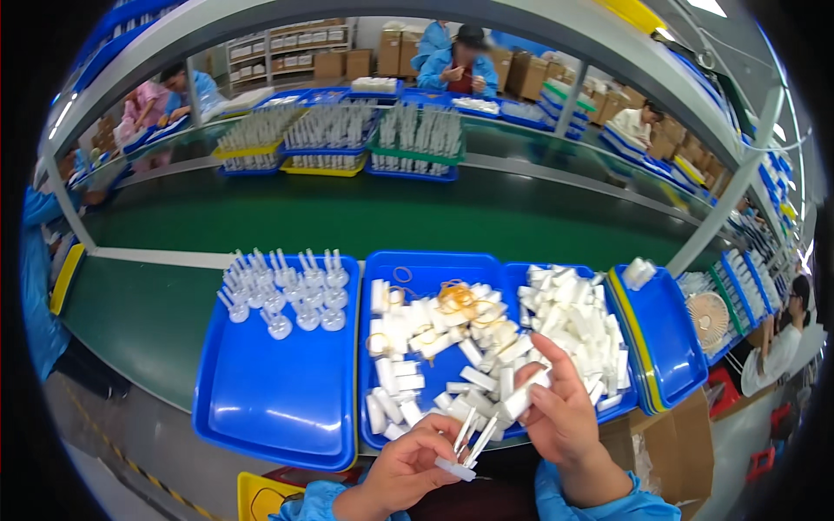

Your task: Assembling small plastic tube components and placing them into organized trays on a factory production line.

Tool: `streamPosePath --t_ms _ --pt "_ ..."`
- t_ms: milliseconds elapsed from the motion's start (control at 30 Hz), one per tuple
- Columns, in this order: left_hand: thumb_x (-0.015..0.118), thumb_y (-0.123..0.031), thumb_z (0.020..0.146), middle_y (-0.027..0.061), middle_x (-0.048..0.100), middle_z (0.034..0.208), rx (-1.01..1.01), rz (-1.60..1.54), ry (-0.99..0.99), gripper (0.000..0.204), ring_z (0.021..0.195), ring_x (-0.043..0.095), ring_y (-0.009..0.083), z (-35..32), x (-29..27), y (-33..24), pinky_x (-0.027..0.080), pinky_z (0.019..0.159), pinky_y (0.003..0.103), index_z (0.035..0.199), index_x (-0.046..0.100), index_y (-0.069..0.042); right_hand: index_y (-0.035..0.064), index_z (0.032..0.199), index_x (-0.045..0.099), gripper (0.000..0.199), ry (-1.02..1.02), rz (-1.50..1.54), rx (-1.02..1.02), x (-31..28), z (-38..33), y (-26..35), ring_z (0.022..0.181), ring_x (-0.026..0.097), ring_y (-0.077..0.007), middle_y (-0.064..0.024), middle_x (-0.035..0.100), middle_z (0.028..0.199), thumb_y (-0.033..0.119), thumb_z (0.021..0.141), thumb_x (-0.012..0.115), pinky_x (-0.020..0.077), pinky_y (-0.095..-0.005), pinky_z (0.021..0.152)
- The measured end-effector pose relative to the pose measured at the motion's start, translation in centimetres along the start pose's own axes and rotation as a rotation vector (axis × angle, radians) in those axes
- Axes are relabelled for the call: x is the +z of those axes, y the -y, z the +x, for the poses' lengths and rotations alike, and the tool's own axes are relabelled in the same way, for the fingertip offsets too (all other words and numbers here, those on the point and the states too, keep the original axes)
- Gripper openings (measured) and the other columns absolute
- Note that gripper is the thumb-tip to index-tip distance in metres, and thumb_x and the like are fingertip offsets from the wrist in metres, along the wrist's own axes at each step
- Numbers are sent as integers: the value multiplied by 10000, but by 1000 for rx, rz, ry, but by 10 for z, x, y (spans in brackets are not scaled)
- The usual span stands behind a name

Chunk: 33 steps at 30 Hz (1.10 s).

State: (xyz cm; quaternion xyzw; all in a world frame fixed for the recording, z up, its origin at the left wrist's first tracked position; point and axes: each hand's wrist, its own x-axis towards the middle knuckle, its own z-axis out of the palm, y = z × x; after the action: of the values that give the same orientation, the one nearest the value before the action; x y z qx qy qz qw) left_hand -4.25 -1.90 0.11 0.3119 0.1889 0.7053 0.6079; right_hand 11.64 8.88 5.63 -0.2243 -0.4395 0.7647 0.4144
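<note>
Two grips closed now: left hand [401, 469] pinching a pronged clear piece [457, 470], right hand [565, 418], beside it, clasping a white block [526, 397]!

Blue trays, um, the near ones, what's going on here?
A person's left hand holds a pale two-pronged piece; the right hand holds a white block. Clear stemmed pieces stand grouped at the far end of the leftmost near tray. The tray beside it holds loose white blocks and tan rubber bands.
</note>
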Motion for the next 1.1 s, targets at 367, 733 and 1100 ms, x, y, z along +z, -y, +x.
streamPosePath --t_ms 367,733,1100 --pt "642 -15 783 85 492 978 38 53 1 158 871 534 164 5 10 18 463 729 275 909 548 -28 1 1324 333 499 13 248 100 -18 3 -2 783 540 -140 -116 531 975 55 857 499 447 -274 721" --pt "578 -60 840 78 479 997 -9 -106 -7 160 812 483 154 9 8 23 398 630 251 977 495 -62 -3 1329 337 500 27 262 132 -29 -1 2 848 527 -140 -79 544 977 32 859 504 424 -264 743" --pt "589 -76 838 67 512 980 -119 -160 -50 172 798 504 147 8 0 24 409 620 247 977 489 -79 -16 1317 364 539 -12 -308 45 -30 -3 10 850 564 -136 -101 581 1001 -11 816 563 448 -254 745"
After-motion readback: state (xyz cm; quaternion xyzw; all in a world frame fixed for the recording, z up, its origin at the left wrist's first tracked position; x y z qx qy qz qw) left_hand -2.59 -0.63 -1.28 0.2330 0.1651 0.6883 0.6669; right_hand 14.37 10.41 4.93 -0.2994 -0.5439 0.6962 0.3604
